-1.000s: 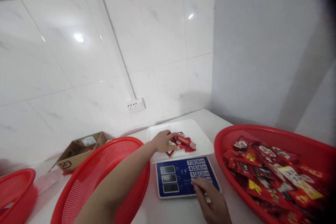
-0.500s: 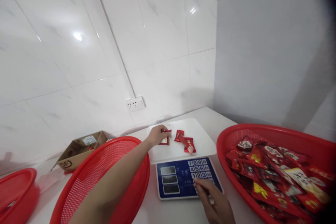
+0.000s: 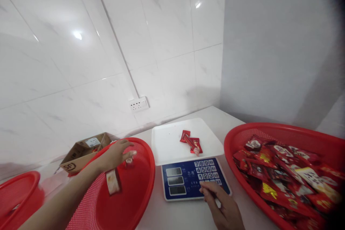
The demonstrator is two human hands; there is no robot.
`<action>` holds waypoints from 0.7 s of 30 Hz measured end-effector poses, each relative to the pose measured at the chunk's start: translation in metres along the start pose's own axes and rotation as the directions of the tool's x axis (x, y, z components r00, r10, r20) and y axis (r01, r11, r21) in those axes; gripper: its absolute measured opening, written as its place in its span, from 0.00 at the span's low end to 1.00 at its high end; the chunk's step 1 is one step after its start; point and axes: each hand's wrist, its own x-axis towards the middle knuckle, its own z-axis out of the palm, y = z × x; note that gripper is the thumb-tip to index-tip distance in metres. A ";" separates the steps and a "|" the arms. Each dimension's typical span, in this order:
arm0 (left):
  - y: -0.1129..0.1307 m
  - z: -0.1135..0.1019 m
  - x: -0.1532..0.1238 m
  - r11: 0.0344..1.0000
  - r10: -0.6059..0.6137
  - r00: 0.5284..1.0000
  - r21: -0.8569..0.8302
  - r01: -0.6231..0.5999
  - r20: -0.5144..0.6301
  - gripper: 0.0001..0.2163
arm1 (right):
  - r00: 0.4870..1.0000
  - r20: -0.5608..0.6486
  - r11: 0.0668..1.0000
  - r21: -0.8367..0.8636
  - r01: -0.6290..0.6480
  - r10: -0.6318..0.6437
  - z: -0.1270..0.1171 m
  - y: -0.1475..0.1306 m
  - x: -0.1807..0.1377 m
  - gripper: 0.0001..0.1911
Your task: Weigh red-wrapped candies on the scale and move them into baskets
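The left hand [image 3: 115,156] is over the middle red basket [image 3: 121,206], its fingers spread open and gripping nothing that shows. Just below its palm is a pale packet [image 3: 113,182], and a smaller packet [image 3: 129,161] is under the fingertips; both appear within the basket's rim, though whether either rests on the basket cannot be told. The right hand [image 3: 222,206] is at the lower right of the blue keypad panel [image 3: 188,176], thumb and fingers drawn together; whether anything is pinched between them cannot be told. Behind the panel, toward the far corner of the worktop [image 3: 159,217], is the scale's white tray [image 3: 167,143], with a few red packets [image 3: 196,145] overlapping on its right half. Toward the worktop's right edge, a large red basket [image 3: 228,147] holds a heap of wrapped sweets [image 3: 280,176], mostly red. Along the back edge, left of the tray, is an open cardboard box [image 3: 78,160]; another red basket [image 3: 33,194] is farther left.
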 end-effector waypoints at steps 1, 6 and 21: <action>0.008 0.005 0.001 1.000 0.021 1.000 0.000 -0.021 0.007 0.20 | 1.000 0.002 1.000 0.001 0.003 -0.003 0.000 -0.001 0.000 0.08; 0.076 0.059 0.043 0.985 0.171 0.982 -0.037 -0.168 0.084 0.27 | 1.000 -0.027 1.000 0.002 -0.012 0.012 0.001 0.000 -0.002 0.08; 0.160 0.135 0.125 0.983 0.089 0.977 0.144 -0.118 0.195 0.15 | 0.983 -0.146 0.986 0.136 -0.093 0.113 0.007 -0.001 -0.002 0.13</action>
